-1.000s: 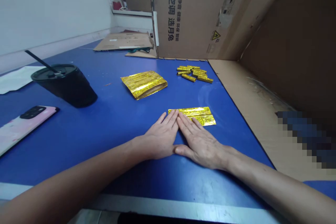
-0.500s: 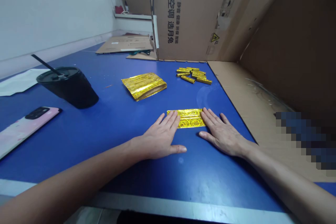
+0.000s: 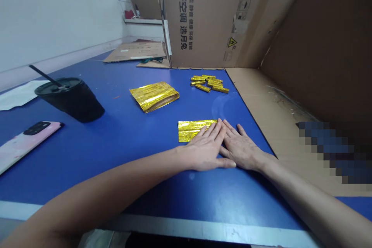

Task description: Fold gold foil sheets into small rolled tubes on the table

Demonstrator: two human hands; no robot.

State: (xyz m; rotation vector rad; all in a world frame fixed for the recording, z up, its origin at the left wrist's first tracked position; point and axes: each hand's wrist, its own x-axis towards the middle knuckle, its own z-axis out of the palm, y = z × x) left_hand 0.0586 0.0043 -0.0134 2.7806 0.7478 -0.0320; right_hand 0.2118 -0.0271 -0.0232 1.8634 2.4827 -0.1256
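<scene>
A flat strip of gold foil paper (image 3: 187, 131) lies on the blue table in front of me. My left hand (image 3: 205, 148) rests flat across its right part, fingers stretched out and covering much of it. Just to the right, my right hand (image 3: 240, 145) is also laid flat, its fingertips by the strip's right end and touching the left fingers. Beyond the strip sits a stack of gold foil paper (image 3: 155, 95). A small pile of folded gold foil pieces (image 3: 209, 83) lies farther back on the right.
On the left stand a black lidded cup (image 3: 71, 97) with a straw and a phone in a pink case (image 3: 31, 139). White paper (image 3: 20, 95) lies behind them. A large cardboard box (image 3: 203, 19) walls off the back and right, and flat cardboard (image 3: 136, 50) lies at the back.
My left hand has slid right along the gold foil strip, from its left end to beside my right hand. My right hand has stayed at the strip's right end. The view has shifted slightly.
</scene>
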